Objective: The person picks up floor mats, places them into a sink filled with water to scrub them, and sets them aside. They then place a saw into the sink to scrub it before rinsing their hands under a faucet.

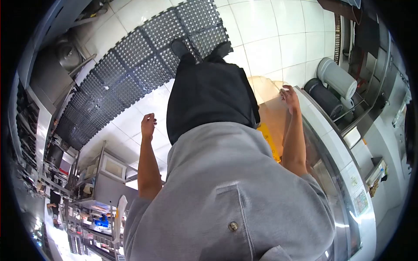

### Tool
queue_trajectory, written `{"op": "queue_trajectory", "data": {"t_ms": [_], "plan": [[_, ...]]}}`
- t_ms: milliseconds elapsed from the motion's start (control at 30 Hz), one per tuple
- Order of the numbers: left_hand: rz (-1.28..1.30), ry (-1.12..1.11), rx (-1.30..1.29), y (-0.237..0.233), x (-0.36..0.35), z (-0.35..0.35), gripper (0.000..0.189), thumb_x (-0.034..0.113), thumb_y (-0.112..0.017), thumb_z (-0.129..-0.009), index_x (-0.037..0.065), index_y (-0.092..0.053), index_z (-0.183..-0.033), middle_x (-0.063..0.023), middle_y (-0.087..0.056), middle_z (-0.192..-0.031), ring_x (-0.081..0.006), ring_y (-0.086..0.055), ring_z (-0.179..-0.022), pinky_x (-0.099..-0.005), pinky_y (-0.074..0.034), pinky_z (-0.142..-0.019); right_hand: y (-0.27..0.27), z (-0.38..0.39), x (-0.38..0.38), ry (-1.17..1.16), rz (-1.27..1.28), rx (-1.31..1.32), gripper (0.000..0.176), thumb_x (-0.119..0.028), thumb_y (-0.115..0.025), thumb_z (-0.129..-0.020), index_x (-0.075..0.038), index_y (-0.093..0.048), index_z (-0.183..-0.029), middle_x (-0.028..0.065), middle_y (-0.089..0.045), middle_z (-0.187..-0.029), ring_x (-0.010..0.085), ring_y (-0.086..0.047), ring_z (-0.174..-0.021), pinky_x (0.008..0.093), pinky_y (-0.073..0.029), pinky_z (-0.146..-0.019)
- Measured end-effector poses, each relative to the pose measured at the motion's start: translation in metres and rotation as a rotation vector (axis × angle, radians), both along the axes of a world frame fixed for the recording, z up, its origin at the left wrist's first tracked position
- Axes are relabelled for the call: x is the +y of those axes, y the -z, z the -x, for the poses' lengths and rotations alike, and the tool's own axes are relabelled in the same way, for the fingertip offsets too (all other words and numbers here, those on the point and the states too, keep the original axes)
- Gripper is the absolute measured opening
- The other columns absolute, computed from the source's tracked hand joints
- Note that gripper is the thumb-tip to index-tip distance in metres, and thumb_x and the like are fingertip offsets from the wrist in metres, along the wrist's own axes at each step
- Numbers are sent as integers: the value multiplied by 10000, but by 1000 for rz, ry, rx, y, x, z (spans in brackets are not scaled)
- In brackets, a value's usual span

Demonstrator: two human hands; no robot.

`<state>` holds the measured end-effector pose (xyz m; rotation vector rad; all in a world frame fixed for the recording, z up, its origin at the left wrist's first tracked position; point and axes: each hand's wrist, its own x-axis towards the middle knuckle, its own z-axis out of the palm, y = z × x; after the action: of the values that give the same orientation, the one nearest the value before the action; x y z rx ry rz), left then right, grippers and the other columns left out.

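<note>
My left hand (148,125) hangs beside my dark trousers, over the tiled floor. Its fingers are loosely bent and a little apart, with nothing visible in them. On the other side, my right hand (290,99) is raised in front of a brownish, shiny panel (272,111). Its fingers are half curled and spread, and I make out no object in them. A yellow item with dark marks (269,140) shows between my right forearm and my grey shirt (226,174); its kind is partly hidden.
Black perforated rubber mats (143,56) cover part of the white tiles (270,26). Grey bins (337,78) stand at the right, beyond a low tiled ledge (322,117). Steel shelving with goods (93,209) is at lower left. A person (54,202) is far off at left.
</note>
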<state>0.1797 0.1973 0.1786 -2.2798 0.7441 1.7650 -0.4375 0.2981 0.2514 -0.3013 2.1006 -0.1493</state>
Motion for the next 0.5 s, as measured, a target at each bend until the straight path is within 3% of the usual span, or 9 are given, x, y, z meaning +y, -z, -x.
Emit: {"op": "queue_trajectory", "data": {"t_ms": [67,100,267,333,500], "plan": [[18,34,0,7,-20,7,347,349,-517,-882,77,-558,-1093,-69,-623,-846,-143,-567,-714,-287,-424,-622,2,1,20,106,66,17,288,-153,-551,-857,-38,-478,-1110,23,-536,-754,100,-508,-673,255,-422,-603],[27,62,3,7,-27,7,344,348,-517,-882,79,-559,-1092,-68,-623,-848,-143,-567,-713,-289,-425,-623,16,11,50,121,106,18,367,-244,-613,-821,-35,-518,-1107,65,-592,-797,139,-569,-684,290,-486,-579],[113,172,13,2,-70,24,341,355,-517,-883,78,-552,-1078,-59,-615,-851,-132,-556,-718,-287,-419,-624,26,-7,116,300,97,-15,310,-191,-618,-819,-48,-514,-1073,44,-558,-749,123,-540,-615,263,-465,-553],[156,214,22,4,-86,27,340,370,-516,-883,81,-549,-1059,-51,-607,-841,-123,-548,-716,-285,-415,-626,32,-13,143,499,148,-159,291,-186,-607,-830,-75,-511,-1081,44,-549,-753,123,-532,-623,264,-454,-544],[175,177,-32,-17,-102,51,368,333,-538,-872,36,-551,-1088,-61,-594,-832,-132,-552,-711,-263,-402,-593,37,-31,162,440,-70,-117,227,-140,-572,-856,-118,-493,-1068,23,-531,-758,120,-516,-652,261,-434,-547]]}}
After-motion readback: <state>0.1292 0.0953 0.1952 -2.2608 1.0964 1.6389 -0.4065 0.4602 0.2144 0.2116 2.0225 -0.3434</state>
